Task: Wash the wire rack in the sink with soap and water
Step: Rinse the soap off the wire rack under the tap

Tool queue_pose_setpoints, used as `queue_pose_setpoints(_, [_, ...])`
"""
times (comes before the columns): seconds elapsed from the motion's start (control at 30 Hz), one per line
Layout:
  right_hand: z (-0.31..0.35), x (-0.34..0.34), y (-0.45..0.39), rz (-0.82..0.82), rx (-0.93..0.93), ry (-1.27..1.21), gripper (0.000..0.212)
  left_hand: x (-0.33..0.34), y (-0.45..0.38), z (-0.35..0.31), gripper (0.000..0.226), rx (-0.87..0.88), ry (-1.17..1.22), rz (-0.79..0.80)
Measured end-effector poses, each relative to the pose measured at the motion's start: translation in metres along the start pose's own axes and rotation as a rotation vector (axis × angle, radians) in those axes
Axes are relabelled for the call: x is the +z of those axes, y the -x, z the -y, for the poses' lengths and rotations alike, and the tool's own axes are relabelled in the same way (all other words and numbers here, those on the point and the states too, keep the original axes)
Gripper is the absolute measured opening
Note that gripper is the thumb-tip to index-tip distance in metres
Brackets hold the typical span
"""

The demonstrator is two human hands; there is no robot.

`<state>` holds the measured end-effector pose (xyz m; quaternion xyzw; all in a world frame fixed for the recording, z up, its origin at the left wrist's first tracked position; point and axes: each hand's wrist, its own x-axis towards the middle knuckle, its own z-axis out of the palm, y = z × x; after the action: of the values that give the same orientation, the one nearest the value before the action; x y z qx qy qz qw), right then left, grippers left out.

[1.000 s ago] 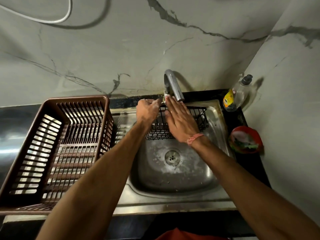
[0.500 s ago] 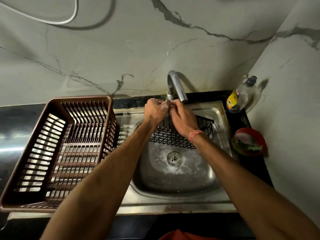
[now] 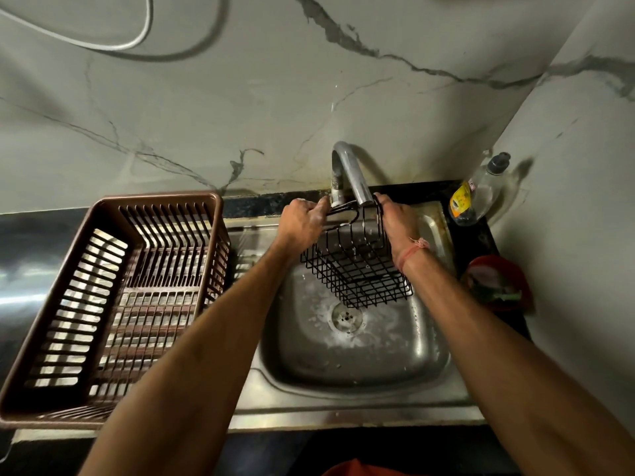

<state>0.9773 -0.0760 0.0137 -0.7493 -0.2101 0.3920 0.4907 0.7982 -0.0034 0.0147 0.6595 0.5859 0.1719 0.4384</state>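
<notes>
I see a grey marble-veined wall (image 3: 240, 108) meeting a second wall at a corner on the right, with one white cable (image 3: 113, 42) looping across its top left. Below runs a dark surface (image 3: 254, 206) carrying one steel sink (image 3: 343, 400), its basin wet and streaked with suds around one drain (image 3: 347, 317).

On the drainboard to the left sits one brown slatted plastic basket (image 3: 110, 304), tilted in my view, with nothing in it that I can see. One curved metal tap (image 3: 350, 173) rises at the back of the sink.

One black wire rack (image 3: 357, 266) hangs over the basin, held up off the bottom and just under the tap spout. Its long axis runs from the tap down toward me, far end high at the spout, near end low just above the drain, tipped slightly to the right.

My two hands hold its upper end: the left hand (image 3: 302, 221) has its fingers curled tight around the top wires on the left, and the right hand (image 3: 398, 225), a thread band at its wrist, has its fingers closed over the right edge.

In the right corner stand one clear soap bottle (image 3: 477, 197) with a dark cap and, nearer, one red bowl (image 3: 515, 280); its contents are too blurred to name.
</notes>
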Motion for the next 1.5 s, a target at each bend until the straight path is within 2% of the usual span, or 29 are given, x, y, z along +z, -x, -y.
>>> queue_pose_setpoints(0.13, [0.0,0.013,0.016,0.095,-0.035,0.034,0.051,0.008,-0.001,-0.002,0.049,-0.042,-0.05,-0.173])
queue_pose_setpoints(0.23, [0.002,0.01,0.024,0.12,-0.092,0.071,0.05,0.008,-0.005,-0.006,0.049,-0.047,-0.142,-0.194])
queue_pose_setpoints(0.33, [-0.001,0.009,0.025,0.159,-0.282,0.238,0.029,0.01,-0.005,-0.015,0.048,-0.035,-0.218,-0.242])
queue_pose_setpoints(0.37, [-0.004,0.01,0.026,0.175,-0.363,0.324,0.029,0.012,-0.004,-0.017,0.047,-0.029,-0.234,-0.258])
queue_pose_setpoints(0.43, [-0.017,0.012,0.024,0.113,-0.506,0.663,0.052,0.017,-0.001,-0.02,0.047,-0.018,-0.255,-0.279])
queue_pose_setpoints(0.5, [-0.028,0.013,0.036,0.018,-0.585,1.027,0.066,0.022,0.001,-0.023,0.047,-0.029,-0.269,-0.298])
queue_pose_setpoints(0.57, [-0.036,0.012,0.066,0.064,-0.747,1.151,0.068,0.024,0.001,-0.025,0.045,-0.073,-0.278,-0.328])
queue_pose_setpoints(0.67, [-0.059,0.013,0.098,0.164,-0.905,1.099,0.067,0.023,0.003,-0.023,0.045,-0.1,-0.299,-0.323])
queue_pose_setpoints(0.83, [-0.051,0.01,0.088,0.16,-0.975,1.2,0.064,0.017,0.007,-0.017,0.05,-0.113,-0.292,-0.317])
queue_pose_setpoints(1.03, [-0.017,-0.007,0.028,0.105,-0.745,1.111,0.068,0.013,0.01,-0.02,0.052,-0.076,-0.287,-0.304])
queue_pose_setpoints(1.13, [-0.016,0.004,0.028,0.126,-0.673,1.036,0.076,0.014,0.01,-0.024,0.051,-0.062,-0.319,-0.312])
queue_pose_setpoints(1.23, [-0.018,0.014,0.036,0.105,-0.637,1.041,0.074,0.016,0.011,-0.023,0.053,-0.054,-0.342,-0.316])
queue_pose_setpoints(1.33, [-0.019,0.012,0.04,0.088,-0.764,1.095,0.069,0.018,0.01,-0.017,0.054,-0.026,-0.352,-0.287])
queue_pose_setpoints(1.4, [-0.023,0.014,0.045,0.131,-0.886,1.125,0.068,0.02,0.011,-0.018,0.053,0.01,-0.351,-0.266])
queue_pose_setpoints(1.5, [-0.021,0.012,0.043,0.183,-0.971,1.106,0.06,0.022,0.011,-0.012,0.054,0.051,-0.307,-0.257])
